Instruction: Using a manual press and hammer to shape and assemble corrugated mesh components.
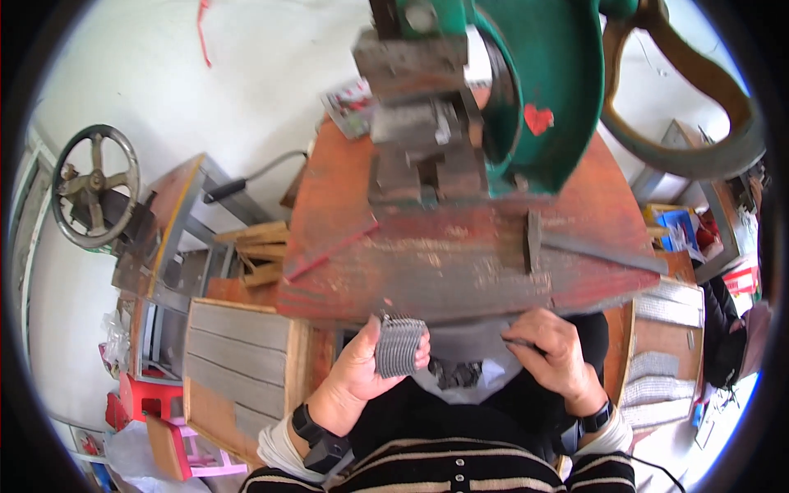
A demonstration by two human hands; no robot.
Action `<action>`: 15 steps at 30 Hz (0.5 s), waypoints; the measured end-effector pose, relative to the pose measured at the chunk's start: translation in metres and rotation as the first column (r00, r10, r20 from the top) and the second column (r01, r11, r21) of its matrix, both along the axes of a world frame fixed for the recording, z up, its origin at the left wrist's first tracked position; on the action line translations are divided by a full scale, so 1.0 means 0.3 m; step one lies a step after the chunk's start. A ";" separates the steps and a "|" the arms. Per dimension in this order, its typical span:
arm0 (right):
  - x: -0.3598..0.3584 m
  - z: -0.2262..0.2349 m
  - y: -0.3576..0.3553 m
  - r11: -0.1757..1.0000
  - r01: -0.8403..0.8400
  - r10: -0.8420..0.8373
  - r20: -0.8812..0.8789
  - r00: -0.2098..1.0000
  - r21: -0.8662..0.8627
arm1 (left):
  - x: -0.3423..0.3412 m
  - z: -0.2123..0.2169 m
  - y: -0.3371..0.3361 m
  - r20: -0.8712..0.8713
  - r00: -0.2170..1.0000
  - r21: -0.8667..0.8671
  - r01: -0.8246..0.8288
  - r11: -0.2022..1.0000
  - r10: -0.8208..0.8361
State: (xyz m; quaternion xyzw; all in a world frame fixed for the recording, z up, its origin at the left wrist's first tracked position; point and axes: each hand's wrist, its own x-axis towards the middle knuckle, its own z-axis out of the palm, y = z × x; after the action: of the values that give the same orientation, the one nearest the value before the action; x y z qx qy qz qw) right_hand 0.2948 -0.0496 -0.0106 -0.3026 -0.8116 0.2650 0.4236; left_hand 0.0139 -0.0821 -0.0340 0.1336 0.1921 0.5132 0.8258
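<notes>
A stack of thin grey metal pieces (399,348) rests in my left hand (357,366), whose fingers and thumb wrap round it. To its right, my right hand (555,353) is closed, pinching a small dark flat metal piece (523,343). Both hands are in front of the near edge of the worn wooden table (460,283). Between them, lower down, a pale container (427,383) holds dark metal scraps (456,374). Beyond the hands stands a green press (551,90) with a steel die block (427,160); neither hand touches it.
A hammer-like tool (604,253) and a thin red stick (333,251) lie on the table. Wooden trays with rows of grey pieces stand at left (201,394) and right (653,333). A handwheel (96,187) is far left, a pink stool (205,464) lower left.
</notes>
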 end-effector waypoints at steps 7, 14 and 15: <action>-0.015 -0.038 -0.039 0.992 -0.021 0.029 0.069 0.997 -0.121 | 0.072 -0.509 -0.076 -0.989 0.080 -0.052 0.586 0.809 -0.122; 0.046 -0.092 -0.050 0.967 0.072 -0.013 0.236 0.972 -0.244 | -0.312 -0.247 -0.326 -0.747 -0.411 0.609 -0.109 0.785 0.523; 0.021 -0.092 -0.054 0.955 0.089 -0.018 0.244 0.970 -0.285 | -0.503 -0.280 -0.423 -0.564 -0.707 0.651 -0.065 0.756 0.426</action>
State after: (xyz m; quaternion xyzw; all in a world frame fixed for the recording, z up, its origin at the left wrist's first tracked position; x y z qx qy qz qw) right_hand 0.3010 -0.0659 -0.0382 -0.4136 -0.7997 0.3326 0.2805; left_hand -0.1369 -0.2090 -0.1181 0.5139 0.7731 0.3689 -0.0467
